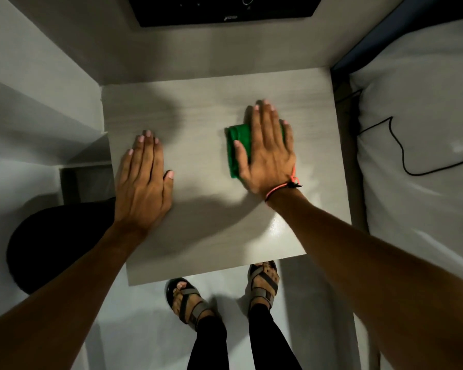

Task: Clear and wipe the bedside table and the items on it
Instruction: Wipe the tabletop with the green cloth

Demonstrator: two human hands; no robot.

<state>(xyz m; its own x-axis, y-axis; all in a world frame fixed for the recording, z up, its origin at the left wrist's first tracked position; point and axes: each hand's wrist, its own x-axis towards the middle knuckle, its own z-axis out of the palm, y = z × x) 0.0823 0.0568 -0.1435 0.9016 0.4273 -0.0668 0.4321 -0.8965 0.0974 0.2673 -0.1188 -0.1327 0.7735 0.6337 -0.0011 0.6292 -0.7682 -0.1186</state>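
Observation:
The bedside table (198, 116) has a pale wood-grain top and nothing stands on it. A folded green cloth (239, 145) lies on the right half of the top. My right hand (267, 153) presses flat on the cloth, fingers straight and pointing away from me, covering most of it. My left hand (142, 180) rests palm down on the bare left part of the top, fingers together, holding nothing. A damp sheen shows near the table's front right corner.
A bed with white bedding (417, 129) and a thin black cable (396, 145) runs along the right. A black panel (225, 9) hangs on the wall behind the table. A round black object (51, 244) sits on the floor at left. My sandalled feet (225, 295) stand at the front edge.

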